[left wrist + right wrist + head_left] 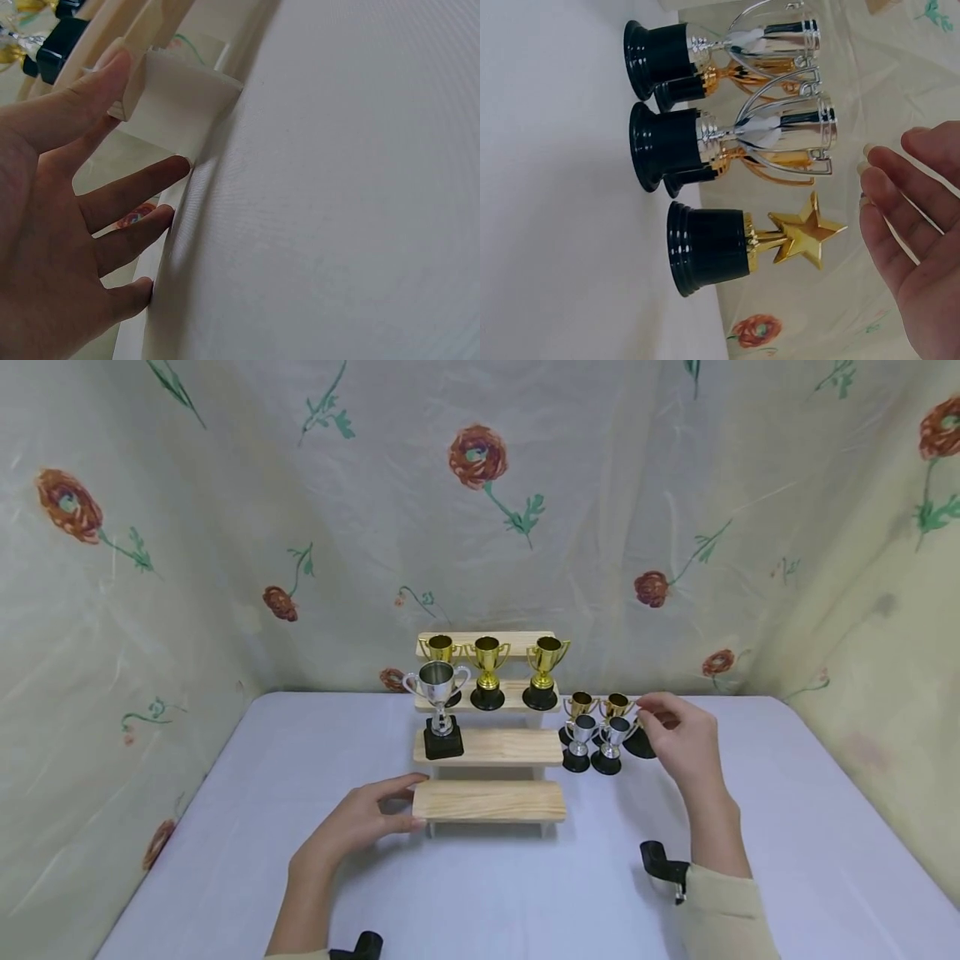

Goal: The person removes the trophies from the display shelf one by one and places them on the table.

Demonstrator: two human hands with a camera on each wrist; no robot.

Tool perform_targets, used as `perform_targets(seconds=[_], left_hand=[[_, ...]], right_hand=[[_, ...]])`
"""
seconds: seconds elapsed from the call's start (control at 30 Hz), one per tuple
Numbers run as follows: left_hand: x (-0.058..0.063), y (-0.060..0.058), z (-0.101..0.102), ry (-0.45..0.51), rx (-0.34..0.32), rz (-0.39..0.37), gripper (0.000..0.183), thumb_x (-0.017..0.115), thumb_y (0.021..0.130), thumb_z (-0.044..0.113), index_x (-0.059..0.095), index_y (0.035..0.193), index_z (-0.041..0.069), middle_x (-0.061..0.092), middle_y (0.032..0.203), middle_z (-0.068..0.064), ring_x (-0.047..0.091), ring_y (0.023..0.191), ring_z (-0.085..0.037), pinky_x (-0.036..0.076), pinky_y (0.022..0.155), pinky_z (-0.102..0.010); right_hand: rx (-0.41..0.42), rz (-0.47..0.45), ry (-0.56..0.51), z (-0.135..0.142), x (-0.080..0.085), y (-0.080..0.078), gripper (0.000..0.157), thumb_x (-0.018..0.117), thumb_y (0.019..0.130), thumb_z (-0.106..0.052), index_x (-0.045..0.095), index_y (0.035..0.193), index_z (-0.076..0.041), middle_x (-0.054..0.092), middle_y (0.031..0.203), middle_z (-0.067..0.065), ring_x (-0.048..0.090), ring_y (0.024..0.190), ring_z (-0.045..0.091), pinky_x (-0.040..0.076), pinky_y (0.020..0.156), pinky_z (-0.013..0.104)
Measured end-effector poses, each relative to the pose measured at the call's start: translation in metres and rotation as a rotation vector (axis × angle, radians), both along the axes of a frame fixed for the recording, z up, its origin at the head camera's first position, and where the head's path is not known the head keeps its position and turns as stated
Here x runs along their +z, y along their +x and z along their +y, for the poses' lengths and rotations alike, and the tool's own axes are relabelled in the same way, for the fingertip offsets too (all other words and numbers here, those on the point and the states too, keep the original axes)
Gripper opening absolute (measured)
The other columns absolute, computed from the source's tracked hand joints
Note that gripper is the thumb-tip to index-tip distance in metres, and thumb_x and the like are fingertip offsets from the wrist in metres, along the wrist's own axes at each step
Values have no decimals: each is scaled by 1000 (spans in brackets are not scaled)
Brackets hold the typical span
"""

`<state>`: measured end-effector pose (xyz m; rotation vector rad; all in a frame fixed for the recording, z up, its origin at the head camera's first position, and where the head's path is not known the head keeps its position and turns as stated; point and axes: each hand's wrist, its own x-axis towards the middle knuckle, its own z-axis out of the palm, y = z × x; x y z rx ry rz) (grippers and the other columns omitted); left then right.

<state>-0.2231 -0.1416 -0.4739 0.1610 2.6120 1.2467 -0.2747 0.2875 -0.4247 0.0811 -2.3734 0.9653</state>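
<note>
My left hand (pixel 352 827) pinches the left end of the lowest step of a wooden tiered stand (pixel 491 800), thumb on the step in the left wrist view, other fingers spread. Beside the stand, my right hand (pixel 686 739) is at the star trophy, whose black base (pixel 640 743) shows past the fingers. In the right wrist view the gold star (pixel 802 229) faces my loosely curved fingertips (pixel 866 180), with a gap between. Two silver cups (pixel 787 131) stand beside it, partly covering two gold cups (pixel 617 703).
A larger silver cup (pixel 442 739) on a square black base stands at the left of the second step. Behind it, three gold cups (pixel 487 664) line the step above. A flowered curtain (pixel 585 468) hangs behind the white table (pixel 487 893).
</note>
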Motion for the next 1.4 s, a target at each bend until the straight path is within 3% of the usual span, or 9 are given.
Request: perform_targets(seconds=[0.4, 0.77, 1.4], left_hand=[[-4, 6, -1, 12, -8, -8, 62, 82, 76, 42, 59, 133, 44, 69, 126, 2, 52, 134, -29, 35, 110, -65], [-4, 9, -2, 17, -9, -6, 61, 82, 76, 44, 60, 132, 44, 70, 125, 3, 51, 135, -29, 34, 110, -64], [0, -1, 0, 21, 14, 6, 60, 82, 74, 43, 61, 131, 46, 69, 126, 3, 50, 136, -30, 32, 111, -68]], right_hand=[[67, 16, -17, -10, 5, 14, 13, 67, 92, -7, 74, 103, -5, 75, 91, 12, 52, 74, -16, 43, 68, 4], [153, 26, 26, -29, 11, 23, 14, 67, 91, -5, 73, 103, -5, 75, 91, 9, 56, 74, -9, 46, 68, 5], [254, 76, 49, -51, 22, 16, 18, 70, 88, -2, 74, 105, -6, 75, 91, 6, 61, 75, 3, 49, 67, 11]])
